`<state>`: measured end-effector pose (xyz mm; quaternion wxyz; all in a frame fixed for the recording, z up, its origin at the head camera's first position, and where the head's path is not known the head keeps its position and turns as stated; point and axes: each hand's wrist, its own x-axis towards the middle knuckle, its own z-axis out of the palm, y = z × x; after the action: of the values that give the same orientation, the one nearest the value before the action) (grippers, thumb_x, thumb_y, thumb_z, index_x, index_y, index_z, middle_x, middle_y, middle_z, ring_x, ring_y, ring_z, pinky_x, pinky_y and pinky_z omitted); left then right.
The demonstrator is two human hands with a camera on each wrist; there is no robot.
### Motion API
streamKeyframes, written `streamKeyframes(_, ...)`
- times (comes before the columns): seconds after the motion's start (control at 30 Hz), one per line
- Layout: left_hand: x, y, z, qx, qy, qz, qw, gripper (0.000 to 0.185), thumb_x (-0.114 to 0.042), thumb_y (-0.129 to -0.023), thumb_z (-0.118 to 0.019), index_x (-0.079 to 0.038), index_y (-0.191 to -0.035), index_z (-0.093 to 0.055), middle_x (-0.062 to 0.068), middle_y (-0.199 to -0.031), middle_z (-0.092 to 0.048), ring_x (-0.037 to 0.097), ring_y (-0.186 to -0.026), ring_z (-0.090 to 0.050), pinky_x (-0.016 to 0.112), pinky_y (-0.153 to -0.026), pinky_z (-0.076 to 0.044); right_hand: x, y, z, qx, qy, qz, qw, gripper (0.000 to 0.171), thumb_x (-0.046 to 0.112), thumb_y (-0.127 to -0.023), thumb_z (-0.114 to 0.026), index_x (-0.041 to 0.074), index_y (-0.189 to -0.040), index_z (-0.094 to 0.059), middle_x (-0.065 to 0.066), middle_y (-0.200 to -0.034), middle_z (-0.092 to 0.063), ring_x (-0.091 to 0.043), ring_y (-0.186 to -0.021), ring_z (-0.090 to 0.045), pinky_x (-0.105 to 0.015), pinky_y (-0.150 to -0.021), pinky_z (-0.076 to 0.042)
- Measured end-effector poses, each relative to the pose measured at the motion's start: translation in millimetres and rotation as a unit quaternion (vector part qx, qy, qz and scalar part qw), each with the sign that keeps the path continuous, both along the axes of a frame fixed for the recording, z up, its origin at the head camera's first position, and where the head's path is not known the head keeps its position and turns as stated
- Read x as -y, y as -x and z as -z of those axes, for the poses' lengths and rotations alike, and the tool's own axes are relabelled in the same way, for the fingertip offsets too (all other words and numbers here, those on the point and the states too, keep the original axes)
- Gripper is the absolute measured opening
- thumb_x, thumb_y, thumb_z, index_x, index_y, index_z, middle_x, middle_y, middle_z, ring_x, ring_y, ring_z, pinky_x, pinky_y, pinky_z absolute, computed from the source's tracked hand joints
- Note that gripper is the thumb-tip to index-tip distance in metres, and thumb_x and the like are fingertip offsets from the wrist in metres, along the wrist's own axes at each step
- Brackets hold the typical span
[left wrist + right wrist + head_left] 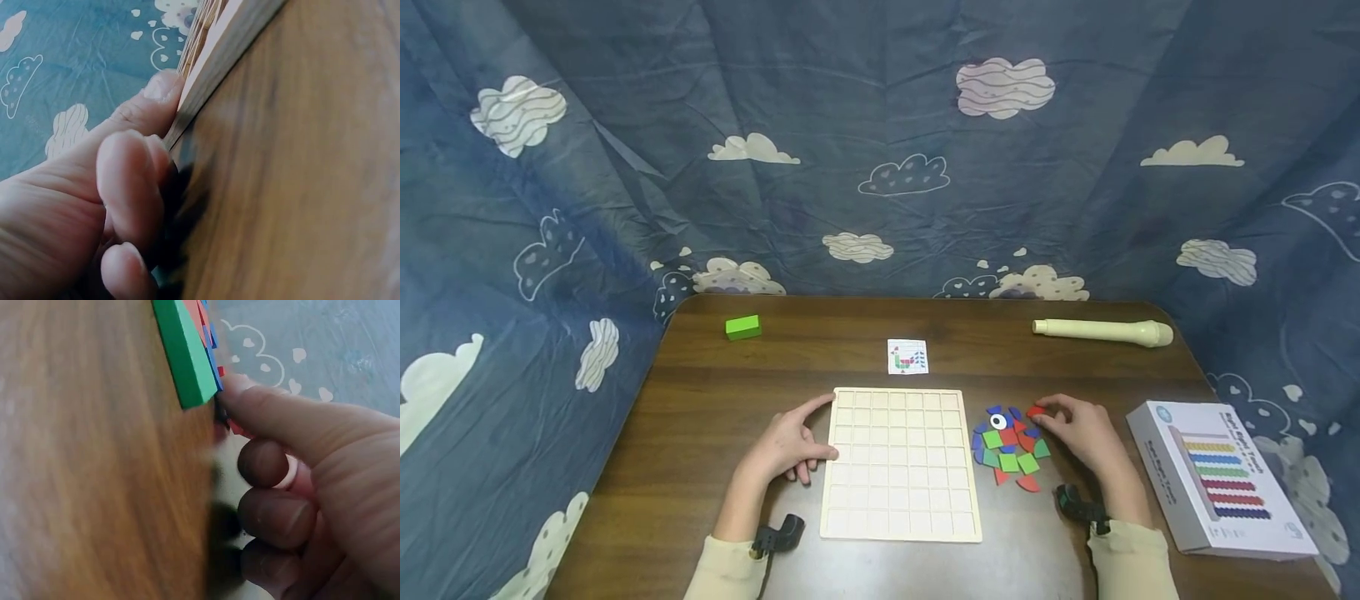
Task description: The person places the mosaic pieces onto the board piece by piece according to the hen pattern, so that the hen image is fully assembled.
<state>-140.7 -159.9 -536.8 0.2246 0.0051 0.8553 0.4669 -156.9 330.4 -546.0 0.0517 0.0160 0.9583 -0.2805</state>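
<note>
Board (901, 467) has left hand (786, 444) on its edge, fingers wide, probably just steadying it; right hand (1082, 423) pinches a red piece (1035, 412).

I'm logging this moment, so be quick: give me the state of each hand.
Left hand: open, touching the left edge of the gridded board.
Right hand: closed, pinching a red piece.

Beyond the wooden grid board (901, 464), the finer marks on the pattern card (908, 357) were too small to read. Right of the board, the right hand (1081, 427) partly hid a red piece (1035, 411). Below the board, both cream sleeves (727, 570) ran off the head view's bottom edge.
</note>
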Motion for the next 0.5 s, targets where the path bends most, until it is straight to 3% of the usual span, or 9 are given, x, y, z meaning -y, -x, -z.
streamKeyframes(0.1,-0.5,0.3,-0.8,-0.005,0.007,0.008,0.9999,0.1,-0.022,-0.08,-0.094,-0.034,-0.164,-0.042,0.006,-0.057,-0.065,0.015,-0.038,-0.064,0.028,-0.038,-0.047,6.6,-1.4,-6.3,-0.018,0.003,0.009,1.0,0.038,0.028,-0.098,-0.077,0.004,-0.126,-0.071,-0.002,-0.072,-0.057,-0.018,-0.066,-0.05,-0.028,-0.057,-0.036)
streamKeyframes(0.23,-1.7,-0.5,-1.9,-0.009,0.022,0.016,0.9996,0.1,-0.024,-0.079,-0.095,-0.034,-0.164,-0.043,0.005,-0.054,-0.063,0.015,-0.037,-0.062,0.029,-0.038,-0.048,34.4,-4.3,-31.3,-0.045,0.008,0.013,0.999,0.039,0.031,-0.097,-0.079,0.005,-0.126,-0.072,-0.003,-0.073,-0.057,-0.019,-0.066,-0.05,-0.029,-0.058,-0.037)
streamKeyframes(0.4,-2.9,-1.1,-2.7,-0.012,0.031,0.017,0.9993,0.1,-0.024,-0.079,-0.096,-0.033,-0.163,-0.043,0.005,-0.053,-0.063,0.014,-0.036,-0.061,0.029,-0.039,-0.049,92.5,-3.7,-64.4,-0.074,0.025,-0.005,0.997,0.038,0.032,-0.097,-0.079,0.008,-0.126,-0.074,-0.003,-0.072,-0.057,-0.018,-0.063,-0.05,-0.029,-0.058,-0.038)
streamKeyframes(0.5,-2.8,-1.4,-3.5,-0.015,0.033,0.013,0.9992,0.103,-0.024,-0.077,-0.096,-0.034,-0.164,-0.042,0.005,-0.053,-0.063,0.014,-0.036,-0.061,0.029,-0.039,-0.049,133.8,-0.1,-72.7,-0.086,0.038,-0.03,0.995,0.036,0.032,-0.096,-0.081,0.01,-0.123,-0.076,-0.001,-0.07,-0.056,-0.016,-0.06,-0.048,-0.029,-0.056,-0.035)
